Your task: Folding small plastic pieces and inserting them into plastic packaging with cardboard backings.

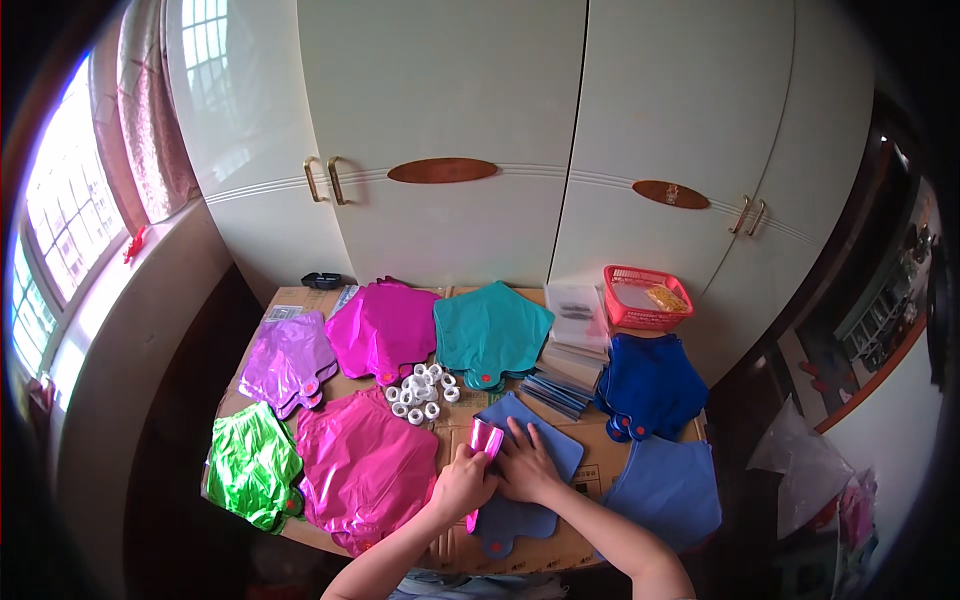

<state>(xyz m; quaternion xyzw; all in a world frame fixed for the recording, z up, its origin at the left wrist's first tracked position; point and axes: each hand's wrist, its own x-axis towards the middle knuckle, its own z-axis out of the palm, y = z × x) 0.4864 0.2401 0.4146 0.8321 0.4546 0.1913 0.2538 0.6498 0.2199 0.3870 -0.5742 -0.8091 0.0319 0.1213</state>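
At the near edge of the cardboard-covered counter (597,452), just left of the right hand (527,466), a pink strip (484,437) stands out in the left hand (466,484). The left grip is closed around its middle, so one end shows above the fist and another bit below it. The right grip holds nothing: its fingers lie spread and flat on a blue-grey sheet (562,449), probably to keep that slippery-looking piece from sliding or curling.

Coloured foil piles ring the work spot, sorted by shade, perhaps so each colour stays within easy reach: green (250,465) and hot pink foil (362,462) to the left, purple (287,358), magenta (380,325) and teal foil (493,328) along the far side, dark blue foil (655,383) and more blue-grey foil (668,490) to the right. White rings (417,392) and clear packets (577,320) sit between them, and a red basket (650,318) stands at the back corner, likely to leave the middle free.

The strip looks narrow and glossy, with pale glare along its upper end; whether it is folded or rolled, I cannot tell. The sheet beneath is smoother and duller, with a rounded tab bearing a reddish dot at its near end.
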